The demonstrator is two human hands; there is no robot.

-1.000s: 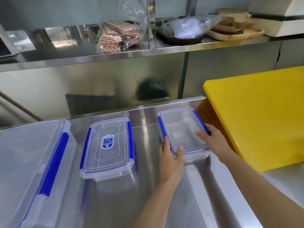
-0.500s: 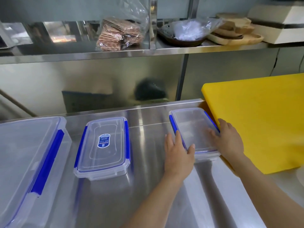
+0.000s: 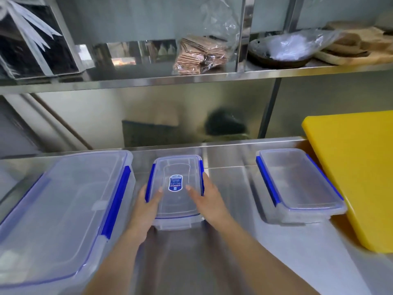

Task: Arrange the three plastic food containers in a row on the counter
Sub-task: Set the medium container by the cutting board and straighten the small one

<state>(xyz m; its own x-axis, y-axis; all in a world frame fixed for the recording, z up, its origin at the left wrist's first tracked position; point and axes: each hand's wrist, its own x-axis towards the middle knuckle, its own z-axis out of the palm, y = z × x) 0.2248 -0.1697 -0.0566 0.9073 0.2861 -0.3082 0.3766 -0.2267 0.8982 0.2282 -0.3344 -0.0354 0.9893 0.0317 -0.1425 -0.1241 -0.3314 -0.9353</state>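
Observation:
Three clear plastic containers with blue lid clips stand on the steel counter (image 3: 229,241). The large container (image 3: 63,209) is at the left. In the middle is a small container (image 3: 176,201) with a blue label on its lid. My left hand (image 3: 146,207) grips its left side and my right hand (image 3: 208,201) grips its right side, fingers resting on the lid. A second small container (image 3: 297,184) stands apart at the right, touching nothing but the counter, close to the yellow board.
A thick yellow cutting board (image 3: 361,171) lies at the right edge of the counter. A steel shelf (image 3: 191,80) above holds a bag of brown wrappers (image 3: 200,56), a bagged dark bowl (image 3: 280,50) and wooden boards (image 3: 357,47).
Both hands have left the right-hand small container, which stays beside the yellow board, and have moved left onto the labelled middle container. The camera view has shifted left.

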